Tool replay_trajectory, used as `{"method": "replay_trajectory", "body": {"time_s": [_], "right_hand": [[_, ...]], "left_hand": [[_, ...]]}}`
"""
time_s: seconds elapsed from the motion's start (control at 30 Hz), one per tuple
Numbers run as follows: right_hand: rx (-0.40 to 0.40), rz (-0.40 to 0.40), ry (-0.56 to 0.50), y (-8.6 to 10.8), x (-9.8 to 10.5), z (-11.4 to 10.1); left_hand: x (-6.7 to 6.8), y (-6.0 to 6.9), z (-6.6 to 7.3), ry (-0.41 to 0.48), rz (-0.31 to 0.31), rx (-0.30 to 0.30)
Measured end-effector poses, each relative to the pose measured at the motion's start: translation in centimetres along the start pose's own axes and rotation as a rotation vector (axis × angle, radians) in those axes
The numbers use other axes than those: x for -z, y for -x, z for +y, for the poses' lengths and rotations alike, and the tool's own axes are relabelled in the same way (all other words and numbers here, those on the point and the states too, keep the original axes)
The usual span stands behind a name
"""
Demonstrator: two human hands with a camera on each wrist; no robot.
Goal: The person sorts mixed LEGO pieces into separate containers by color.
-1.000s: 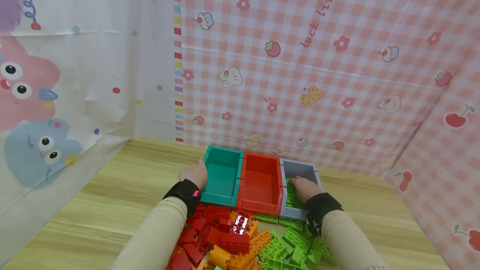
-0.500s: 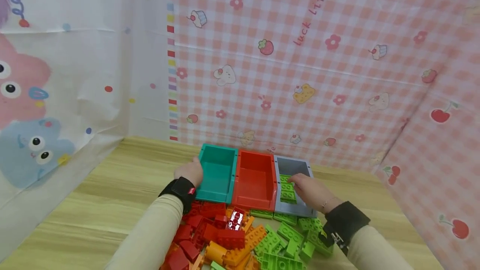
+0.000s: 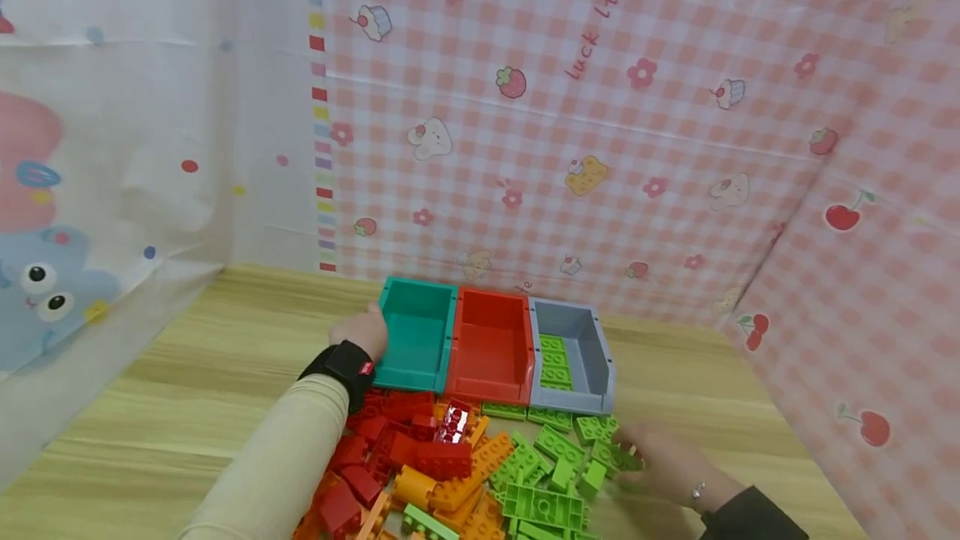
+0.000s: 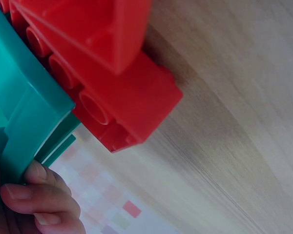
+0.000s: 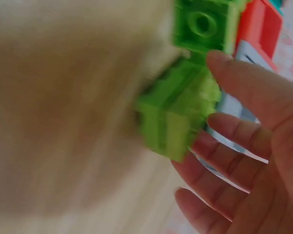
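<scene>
The head view's lower edge cuts off the brick pile [image 3: 444, 461]. The right hand [image 3: 670, 465], now out of the gray bin [image 3: 573, 401], spreads loose fingers by green bricks [image 3: 596, 428] on the surface [image 3: 180, 407]; blur obscures any contact. Farther, the left hand [image 3: 362, 330] still grips the teal bin [image 3: 411, 347].

Behind the wood-grained worktop [image 3: 187, 407] hangs a pink checked cloth [image 3: 465, 123] printed with strawberries [image 3: 512, 83] and cupcakes [image 3: 373, 22]; at left, a white cloth [image 3: 157, 98] bears coloured dots [image 3: 189, 166].
</scene>
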State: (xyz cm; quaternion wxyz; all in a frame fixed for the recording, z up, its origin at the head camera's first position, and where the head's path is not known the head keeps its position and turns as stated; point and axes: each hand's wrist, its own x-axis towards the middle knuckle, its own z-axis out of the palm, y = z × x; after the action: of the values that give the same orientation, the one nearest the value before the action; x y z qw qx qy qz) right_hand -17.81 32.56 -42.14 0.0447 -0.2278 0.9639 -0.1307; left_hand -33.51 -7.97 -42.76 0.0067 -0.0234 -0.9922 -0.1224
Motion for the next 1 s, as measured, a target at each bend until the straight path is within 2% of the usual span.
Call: {"method": "replay_trajectory", "body": {"time_s": [0.13,0.33,0.47,0.63,0.8,0.87,0.9,1.0], "right_hand": [[0.004,0.047,0.019,0.1,-1.3,0.2],[-0.038,0.106,0.002,-0.2,-2.3,0.2],[-0.109,0.114,-0.034,-0.4,-2.5,0.0],[-0.199,0.124,-0.085,-1.0,-2.0,-0.6],[-0.256,0.181,-0.179,-2.2,-0.3,-1.0],[-0.254,0.223,-0.151,-3.1,0.4,-1.1],[-0.243,0.243,-0.103,-3.7,0.7,-1.2],[-0.160,0.302,0.178,-5.7,1.1,-1.3]], "left_hand": [[0.5,0.3,0.0,-0.011,-0.014,0.006],[0.3,0.3,-0.1,-0.012,-0.005,0.013],[0.3,0.4,0.1,-0.010,0.002,0.006],[0.4,0.6,0.3,-0.007,0.016,0.005],[0.4,0.5,0.5,-0.004,0.032,0.007],[0.4,0.5,0.5,-0.001,0.032,0.007],[0.4,0.5,0.4,0.001,0.032,0.008],[0.1,0.4,0.2,0.006,0.036,0.015]]}}
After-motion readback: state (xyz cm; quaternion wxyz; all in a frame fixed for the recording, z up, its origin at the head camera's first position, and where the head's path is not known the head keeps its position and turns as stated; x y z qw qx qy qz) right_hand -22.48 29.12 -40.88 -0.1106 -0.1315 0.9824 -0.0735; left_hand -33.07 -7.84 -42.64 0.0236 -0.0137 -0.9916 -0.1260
